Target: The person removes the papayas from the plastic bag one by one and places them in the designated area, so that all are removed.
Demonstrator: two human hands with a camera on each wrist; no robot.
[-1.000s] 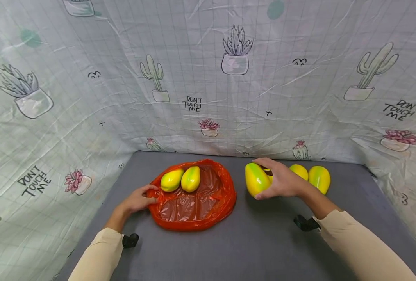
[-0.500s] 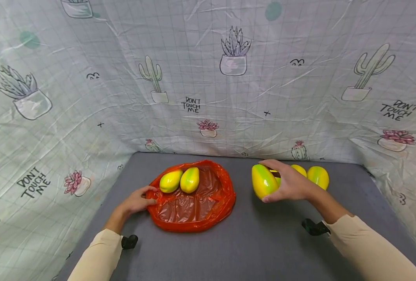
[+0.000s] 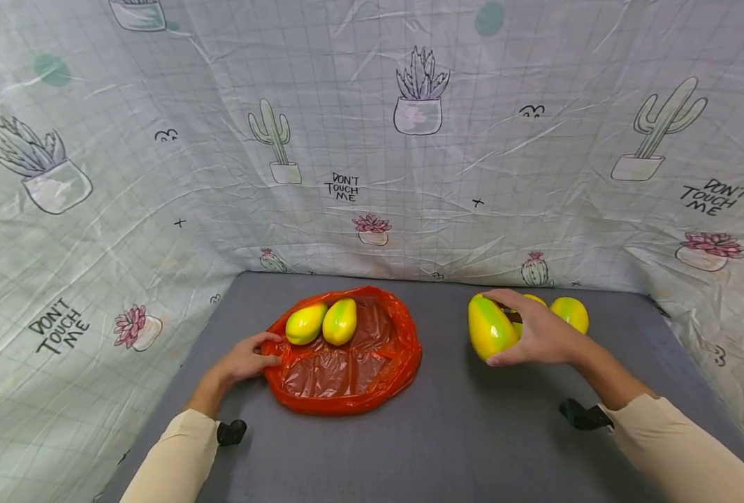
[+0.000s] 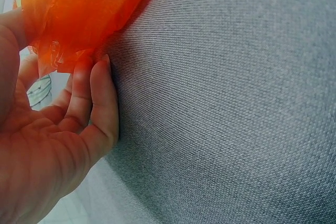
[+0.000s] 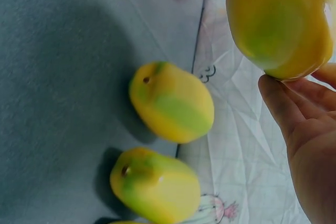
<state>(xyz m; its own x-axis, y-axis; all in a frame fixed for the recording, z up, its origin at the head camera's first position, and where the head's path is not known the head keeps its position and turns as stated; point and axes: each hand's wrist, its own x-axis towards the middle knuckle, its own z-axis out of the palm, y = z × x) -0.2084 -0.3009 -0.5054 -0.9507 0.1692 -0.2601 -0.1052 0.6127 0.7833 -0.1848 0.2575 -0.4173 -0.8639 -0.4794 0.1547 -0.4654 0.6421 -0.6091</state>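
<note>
A person in cream sleeves works at a grey table with both hands busy. The left hand pinches the left edge of a red plastic bag, its thumb on one side and its bent fingers at the other, the gap between them nearly closed on the thin film; in the left wrist view the fingertips are partly covered by the plastic, so their exact hold is hard to make out. The bag lies spread with its mouth upward and its rim bunched into a ring, and two yellow-green fruits rest side by side in its rear left part. Well to the right of it, the right hand grips another glossy fruit (the nearest of those outside the bag), thumb below and fingers over the top, spread as wide as the fruit itself. That fruit is raised off the table and tilted, narrower end up. Beyond the hand, the loose fruits sit on the tabletop near the back edge, partly hidden by the hand. A pale backdrop cloth printed with potted cacti and lettering hangs behind everything.
</note>
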